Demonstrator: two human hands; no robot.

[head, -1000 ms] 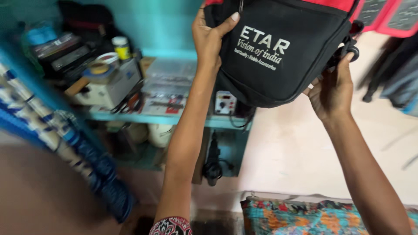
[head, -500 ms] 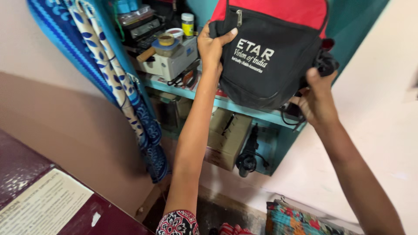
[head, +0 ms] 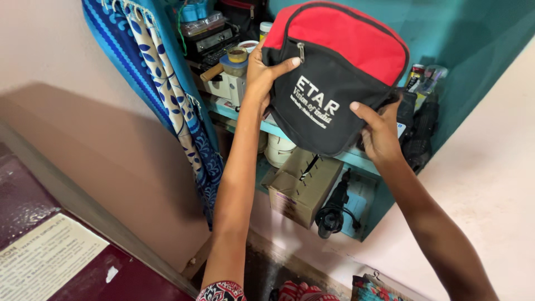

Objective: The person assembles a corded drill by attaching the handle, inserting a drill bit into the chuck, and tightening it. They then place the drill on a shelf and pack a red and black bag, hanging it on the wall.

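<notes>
One soft fabric bag [head: 334, 78], black with a red zipped top and white lettering, is held up before teal shelves [head: 356, 159]. Two hands grip it: the left hand [head: 264, 69] clasps its left edge, the right hand [head: 379, 131] its lower right corner. One brown cardboard box [head: 301, 187] sits below.

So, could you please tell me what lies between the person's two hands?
In the head view, the black and red fabric bag spans the stretch between the left hand and right hand; both grip it.

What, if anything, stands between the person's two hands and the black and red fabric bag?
Nothing visible does: the left hand grips the black and red fabric bag at its left side, and the right hand holds its lower right edge.
</notes>
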